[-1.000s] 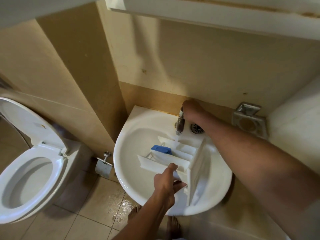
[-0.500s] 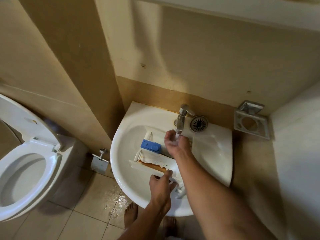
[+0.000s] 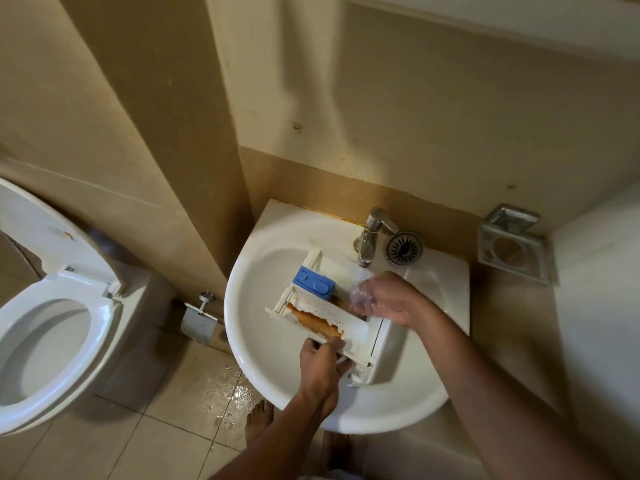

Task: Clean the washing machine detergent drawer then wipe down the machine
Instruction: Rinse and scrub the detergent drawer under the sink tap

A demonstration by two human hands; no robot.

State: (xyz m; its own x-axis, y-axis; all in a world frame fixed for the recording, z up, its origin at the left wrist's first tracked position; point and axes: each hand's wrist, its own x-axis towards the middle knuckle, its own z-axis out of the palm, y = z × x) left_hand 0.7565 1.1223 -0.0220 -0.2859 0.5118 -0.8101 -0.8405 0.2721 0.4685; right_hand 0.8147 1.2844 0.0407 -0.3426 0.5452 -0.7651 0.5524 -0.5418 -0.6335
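Where the drawer sits: detergent drawer (image 3: 355, 328) tilted in the sink (image 3: 242, 306), between both hands, orange grime showing.
Left hand (image 3: 322, 368): gripping the drawer's near edge.
Right hand (image 3: 384, 299): relaxed, loose wet fingers at its far edge, beneath the tap (image 3: 370, 237).

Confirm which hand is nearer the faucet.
Right. The right hand sits just below the faucet, over the detergent drawer; the left hand holds the drawer's near edge, farther out toward the sink front rim.

Glossy ceramic sink (image 3: 263, 341), white plastic drawer (image 3: 349, 325), chrome tap (image 3: 369, 242).
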